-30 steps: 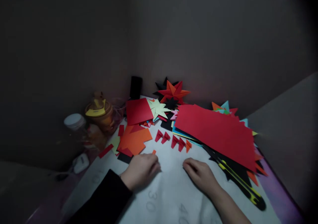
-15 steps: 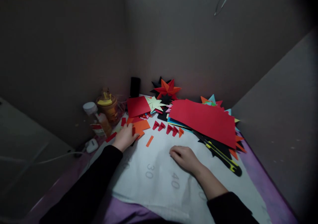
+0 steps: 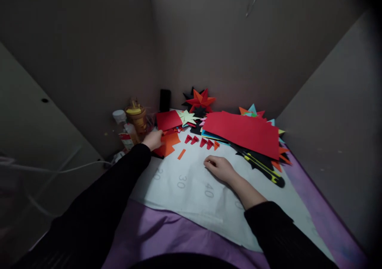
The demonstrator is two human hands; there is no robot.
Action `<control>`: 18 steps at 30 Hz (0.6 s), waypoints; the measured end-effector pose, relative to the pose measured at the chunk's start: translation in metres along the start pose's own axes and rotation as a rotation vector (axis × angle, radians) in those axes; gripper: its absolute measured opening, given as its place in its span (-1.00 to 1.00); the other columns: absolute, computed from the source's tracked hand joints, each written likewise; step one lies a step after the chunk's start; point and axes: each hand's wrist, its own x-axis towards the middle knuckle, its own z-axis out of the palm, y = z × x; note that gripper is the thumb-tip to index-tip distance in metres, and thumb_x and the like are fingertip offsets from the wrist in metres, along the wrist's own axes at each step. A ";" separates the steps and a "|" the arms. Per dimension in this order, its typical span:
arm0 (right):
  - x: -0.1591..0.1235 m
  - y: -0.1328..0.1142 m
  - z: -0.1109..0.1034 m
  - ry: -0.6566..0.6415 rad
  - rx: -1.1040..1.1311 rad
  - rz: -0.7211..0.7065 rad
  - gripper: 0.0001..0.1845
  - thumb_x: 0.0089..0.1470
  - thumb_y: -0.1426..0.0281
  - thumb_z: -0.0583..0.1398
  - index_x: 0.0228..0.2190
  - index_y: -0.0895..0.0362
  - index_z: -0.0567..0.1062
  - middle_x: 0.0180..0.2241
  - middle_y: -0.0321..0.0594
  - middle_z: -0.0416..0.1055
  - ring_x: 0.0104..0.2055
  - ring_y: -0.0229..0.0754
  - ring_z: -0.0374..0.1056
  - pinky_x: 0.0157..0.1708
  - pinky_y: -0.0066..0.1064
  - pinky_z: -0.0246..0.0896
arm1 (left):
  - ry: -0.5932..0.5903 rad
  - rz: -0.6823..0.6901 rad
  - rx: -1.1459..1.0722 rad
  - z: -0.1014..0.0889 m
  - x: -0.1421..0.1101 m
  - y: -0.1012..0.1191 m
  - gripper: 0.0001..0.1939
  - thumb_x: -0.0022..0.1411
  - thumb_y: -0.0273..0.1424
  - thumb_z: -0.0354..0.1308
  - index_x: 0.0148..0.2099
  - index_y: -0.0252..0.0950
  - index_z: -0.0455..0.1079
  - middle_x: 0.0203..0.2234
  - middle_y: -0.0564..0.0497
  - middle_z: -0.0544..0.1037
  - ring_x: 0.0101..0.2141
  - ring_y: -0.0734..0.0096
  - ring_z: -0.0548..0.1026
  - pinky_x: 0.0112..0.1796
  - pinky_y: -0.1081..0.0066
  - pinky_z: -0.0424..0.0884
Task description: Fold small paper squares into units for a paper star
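Observation:
My left hand (image 3: 153,140) reaches over the left edge of the loose orange paper pieces (image 3: 170,143), thumb and forefinger slightly apart; its other fingers are hidden. On the white sheet (image 3: 193,181), my right hand (image 3: 220,168) rests with curled fingers pressed together; whatever is in them is too small or hidden to name. Between the hands lies a small orange paper strip (image 3: 182,154). Beyond it runs a row of several small folded red pieces (image 3: 203,142), ending in a folded orange piece (image 3: 216,145) on the right.
A red paper stack (image 3: 243,129) lies at the back right, with a yellow-and-black cutter (image 3: 264,169) in front. Folded paper stars (image 3: 200,100) stand against the wall. At the left are a white-capped bottle (image 3: 127,127), a brown cup (image 3: 137,117) and a cable (image 3: 74,167).
My left hand has moved forward along the orange papers. The right hand stays curled in about the same place on the sheet. The camera view has shifted.

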 end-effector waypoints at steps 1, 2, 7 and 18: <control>0.000 0.001 0.000 0.003 0.007 -0.005 -0.77 0.07 0.32 0.09 -0.38 0.10 0.54 -0.41 -0.24 0.52 -0.39 -0.20 0.37 -0.37 -0.43 0.13 | 0.034 -0.006 -0.023 -0.003 -0.001 -0.001 -0.66 0.06 -0.36 0.22 -0.09 -0.34 0.40 -0.14 -0.20 0.52 -0.09 0.12 0.46 -0.10 0.32 0.31; 0.000 0.001 0.000 0.005 0.017 -0.011 -0.77 0.07 0.33 0.09 -0.39 0.10 0.54 -0.42 -0.24 0.52 -0.39 -0.20 0.37 -0.36 -0.43 0.13 | 0.072 -0.018 -0.049 -0.005 -0.003 -0.003 -0.75 0.12 -0.38 0.15 -0.13 -0.35 0.42 -0.18 -0.19 0.54 -0.11 0.16 0.47 -0.11 0.34 0.32; 0.009 -0.015 0.005 0.069 0.175 -0.051 -0.77 0.07 0.38 0.08 -0.45 0.14 0.53 -0.47 -0.26 0.48 -0.41 -0.22 0.36 -0.35 -0.44 0.16 | 0.219 -0.118 -0.205 -0.006 -0.014 -0.018 -0.74 0.19 -0.35 0.03 -0.18 -0.41 0.43 -0.30 -0.15 0.56 -0.29 0.27 0.52 -0.29 0.41 0.38; 0.096 -0.113 0.065 0.067 0.217 -0.007 -0.68 0.03 0.60 0.08 -0.17 0.17 0.45 -0.14 -0.09 0.44 -0.10 -0.14 0.35 -0.08 -0.36 0.22 | 0.367 -0.209 -0.325 0.012 -0.020 -0.028 -0.68 0.17 -0.38 0.06 -0.03 -0.39 0.37 -0.22 -0.19 0.56 -0.21 0.18 0.52 -0.23 0.34 0.40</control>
